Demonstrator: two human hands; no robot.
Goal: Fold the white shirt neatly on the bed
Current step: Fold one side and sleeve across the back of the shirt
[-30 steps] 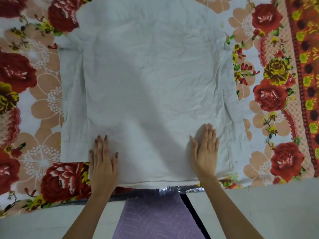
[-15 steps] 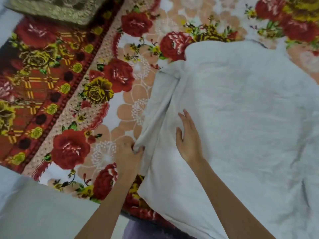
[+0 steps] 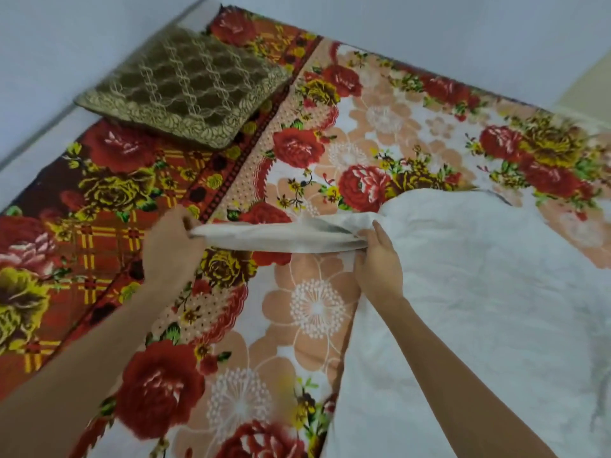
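The white shirt (image 3: 479, 292) lies spread over the right half of the floral bedsheet (image 3: 297, 312). Its left sleeve (image 3: 274, 238) is stretched out sideways to the left, lifted a little off the sheet. My left hand (image 3: 172, 242) pinches the cuff end of that sleeve. My right hand (image 3: 380, 262) holds the sleeve near the shoulder seam, at the shirt's left edge. The right side of the shirt runs out of the frame.
A brown and gold patterned cushion (image 3: 185, 84) lies at the far left corner of the bed. A pale wall (image 3: 429, 28) runs along the bed's far edge. The sheet's red checked border (image 3: 82, 233) is on the left.
My left hand has pulled the sleeve out to the left until it is stretched straight. My right hand moved up from the shirt's body to the sleeve's shoulder end. The view turned left.
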